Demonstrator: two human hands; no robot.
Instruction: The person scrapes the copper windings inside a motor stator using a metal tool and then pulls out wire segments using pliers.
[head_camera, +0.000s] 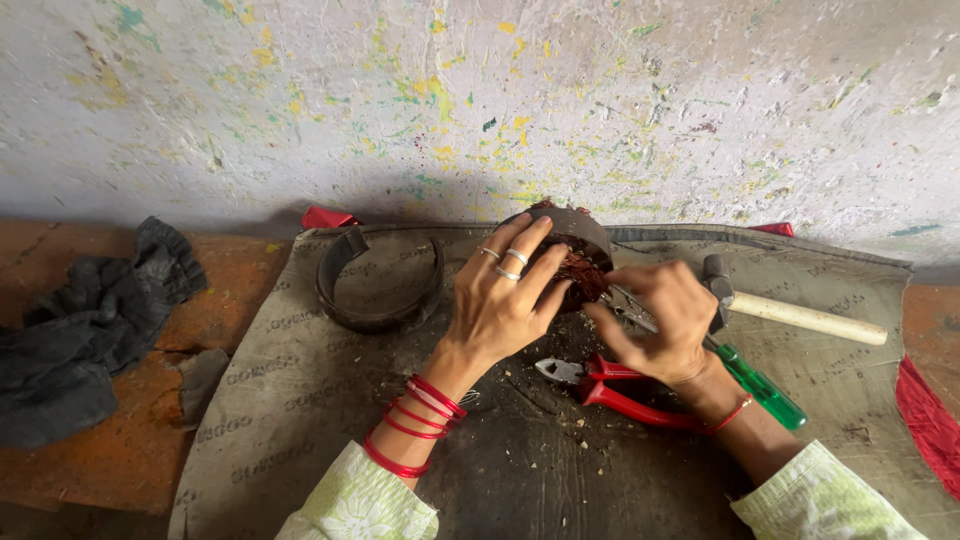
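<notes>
The left hand (500, 300) is clamped over a dark round shell (570, 245) on the mat (300, 380) while the right hand (660, 320) grips what looks like a thin metal tool (628, 305), picking at reddish fibre (582, 270) only partly removed, scraps scattered below.

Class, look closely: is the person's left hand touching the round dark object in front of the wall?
Touching. The head view shows the left hand spread over the round dark object, fingers lying flat on its rim.

Head camera looks down, close, toward the wall (600, 90).
</notes>
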